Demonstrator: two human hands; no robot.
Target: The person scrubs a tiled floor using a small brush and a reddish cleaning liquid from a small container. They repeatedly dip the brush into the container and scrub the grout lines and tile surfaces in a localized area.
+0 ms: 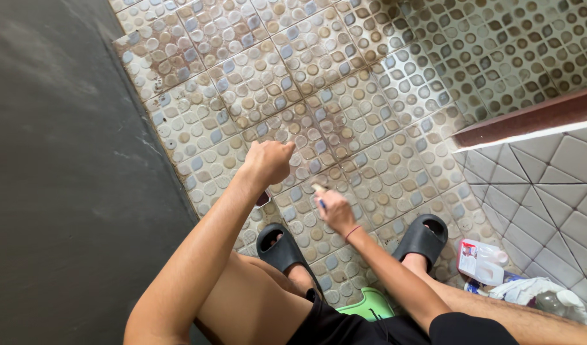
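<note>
The right hand [336, 209] is closed around a small brush [320, 195] with a blue handle, its tip on the tiled floor [344, 96]. The left hand [268, 161] is a fist above the floor, holding nothing visible. Black sandals [423, 237] are on both feet; a white plastic bottle [482, 262] lies by the right foot.

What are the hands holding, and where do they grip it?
The right hand holds a small brush by its blue handle, bristle end on the floor tiles. The left hand is a closed fist; anything inside is hidden.
</note>
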